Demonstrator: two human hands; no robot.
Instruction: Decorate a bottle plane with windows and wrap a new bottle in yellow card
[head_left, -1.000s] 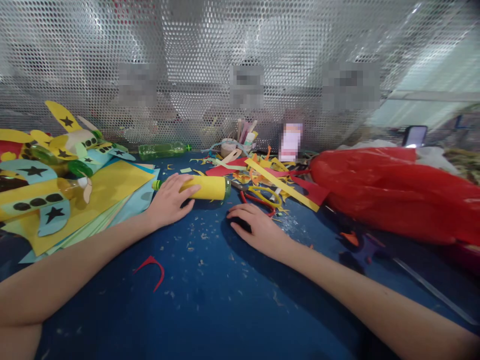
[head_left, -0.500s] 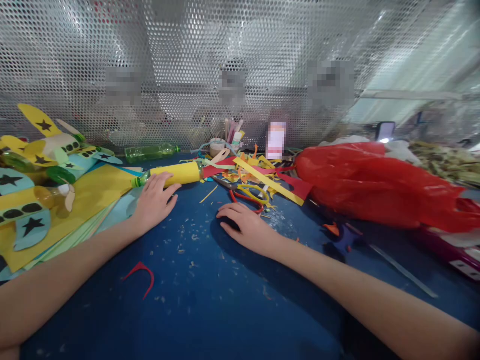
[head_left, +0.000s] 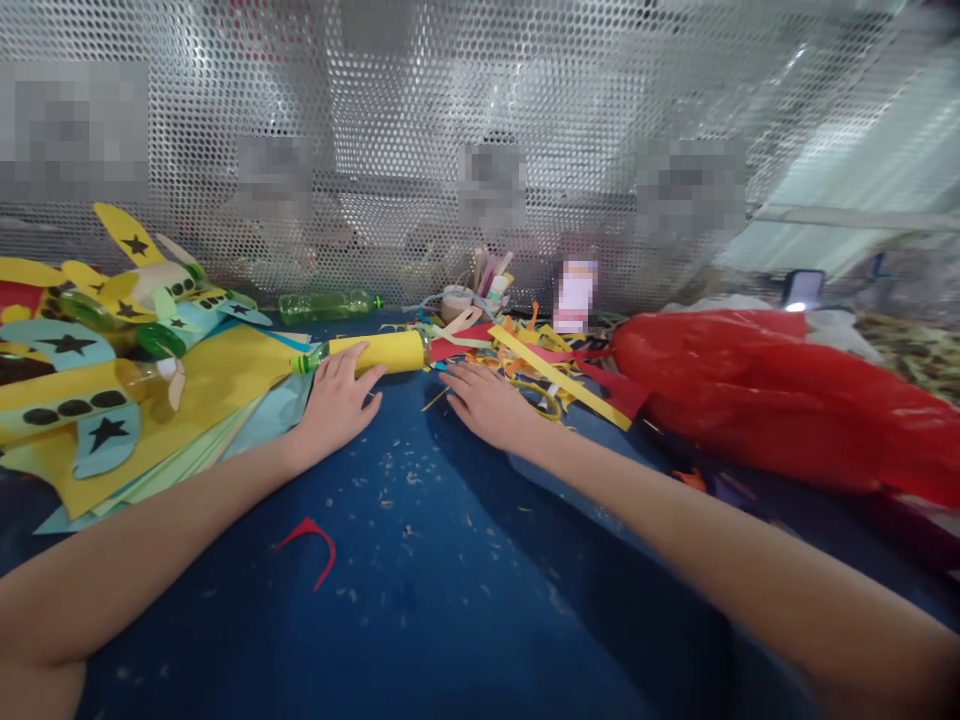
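A green plastic bottle wrapped in yellow paper (head_left: pixel 394 351) lies on its side, its green cap pointing left. My left hand (head_left: pixel 341 400) rests against it with fingers spread over the near side, not wrapped round it. To the right, my right hand (head_left: pixel 487 402) is palm down with fingers stretched out and nothing visible in them. It is at the near edge of a heap of paper scraps (head_left: pixel 517 340), just right of the bottle's base. The scissors there are mostly hidden by this hand; a yellow handle (head_left: pixel 553 402) shows beside it.
Paper-and-bottle planes (head_left: pixel 97 405) and coloured sheets (head_left: pixel 217 385) lie at left. A bare green bottle (head_left: pixel 326 305) lies behind. A red plastic bag (head_left: pixel 757 390) fills the right. Nearer me is a red paper scrap (head_left: pixel 313 545). Perforated metal mesh (head_left: pixel 405 90) stands at the back.
My right hand has moved forward to the edge of the scraps, now covering most of the scissors. My left hand stays at the wrapped bottle. The view has shifted slightly left.
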